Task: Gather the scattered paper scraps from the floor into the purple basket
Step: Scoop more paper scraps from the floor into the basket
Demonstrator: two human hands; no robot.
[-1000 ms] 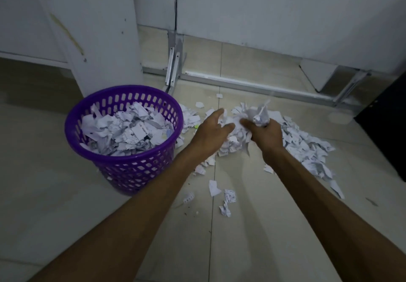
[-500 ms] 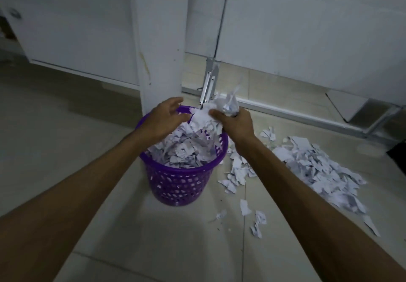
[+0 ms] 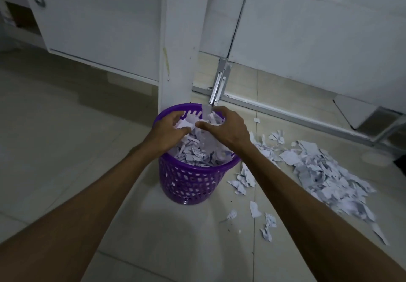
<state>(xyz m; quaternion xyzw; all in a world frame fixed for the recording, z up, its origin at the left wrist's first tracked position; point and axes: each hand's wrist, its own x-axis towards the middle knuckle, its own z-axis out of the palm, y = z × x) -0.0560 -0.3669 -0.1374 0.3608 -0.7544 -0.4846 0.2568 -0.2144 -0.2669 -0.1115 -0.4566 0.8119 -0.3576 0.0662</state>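
While both hands [image 3: 169, 127] [image 3: 226, 127] grip crumpled paper scraps [image 3: 197, 149], perforated purple basket [image 3: 189, 185] brims.

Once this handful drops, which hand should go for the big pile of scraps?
Probably the right hand. Both hands are over the purple basket, but the big pile of scraps lies on the floor to the basket's right, on that arm's side. The left hand would have to cross over the basket.

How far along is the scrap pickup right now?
Done: the purple basket is nearly full of scraps. In hand: the left hand and right hand are over its rim with a handful of paper. Left: a big floor pile to its right, plus stray bits in front.
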